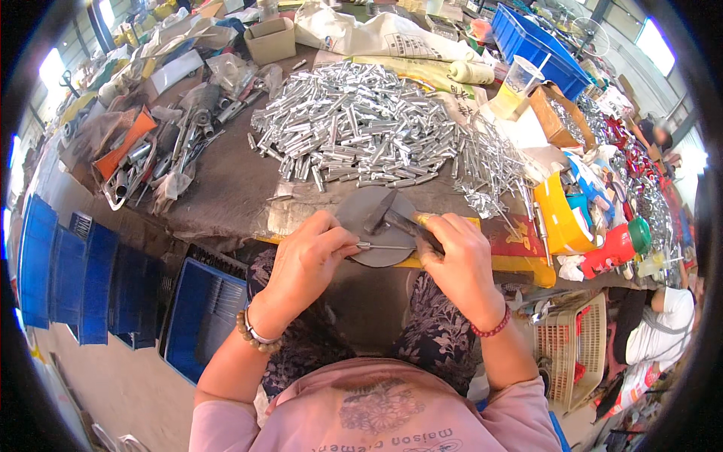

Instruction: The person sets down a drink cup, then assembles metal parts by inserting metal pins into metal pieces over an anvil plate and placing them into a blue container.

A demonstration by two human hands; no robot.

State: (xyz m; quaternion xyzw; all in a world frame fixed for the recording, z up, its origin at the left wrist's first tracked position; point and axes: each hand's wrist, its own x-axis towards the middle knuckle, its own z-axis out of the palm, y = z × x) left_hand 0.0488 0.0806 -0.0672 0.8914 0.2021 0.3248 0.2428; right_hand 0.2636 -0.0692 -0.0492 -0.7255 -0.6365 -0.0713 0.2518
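Observation:
My left hand (315, 250) is closed, its thumb and fingertips pinching one end of a slim metal rod (388, 247). The rod lies level across a round grey plate (352, 207) at the table's near edge. In my right hand (461, 255) is the handle of a hammer, gripped close to the head; the dark hammer head (379, 212) rests over the plate, just beyond the rod. Past the plate spreads a large heap of short silvery metal tubes (354, 124). To its right lies a looser pile of thin metal rods (493, 162).
At the right stand a yellow container (561, 218), a red bottle with a green cap (614, 248) and a plastic cup (520, 81). Bagged metal parts (199, 120) crowd the left. Blue crates (188, 324) sit low left; a beige basket (565, 346) low right, near another person (663, 328).

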